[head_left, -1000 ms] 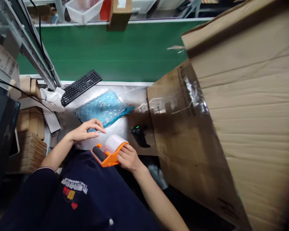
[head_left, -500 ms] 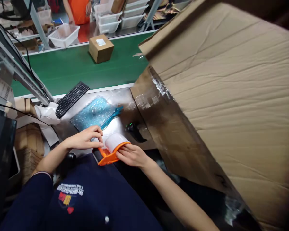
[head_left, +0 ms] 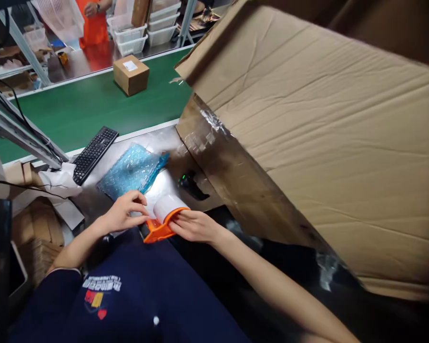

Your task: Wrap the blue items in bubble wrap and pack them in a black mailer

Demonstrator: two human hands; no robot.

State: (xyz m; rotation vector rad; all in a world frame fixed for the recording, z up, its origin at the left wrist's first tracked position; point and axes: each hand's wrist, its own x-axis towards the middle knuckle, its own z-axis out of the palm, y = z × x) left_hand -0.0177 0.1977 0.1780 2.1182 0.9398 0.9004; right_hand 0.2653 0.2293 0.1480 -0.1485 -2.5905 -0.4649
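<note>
A huge cardboard box (head_left: 307, 133) fills the space to the right of both hands, its open flap leaning high above the right hand (head_left: 195, 226). The green conveyor belt (head_left: 75, 107) runs across, well beyond the hands, with a person in orange (head_left: 93, 31) and stacked white baskets (head_left: 132, 45) on its far side. Nearer lies the metal tabletop (head_left: 160, 142), just past the fingers. On it, a blue bubble-wrap pouch (head_left: 128, 171) rests just beyond the left hand (head_left: 127, 213), and a black keyboard (head_left: 95, 153) sits farther out and to the left. Past both, a small brown parcel (head_left: 130, 78) is on the belt. The orange tape dispenser (head_left: 161, 232) is held up close to the dark shirt, between the hands — the right hand is clamped on its side, fingers at the hub of the wide, pale tape roll (head_left: 167, 207). The left hand is bent at its front end, thumb and fingertips close together; whether they pinch the tape I cannot tell. Beyond the right hand lies a black handheld device (head_left: 196, 187) — a small green light glows on it.
</note>
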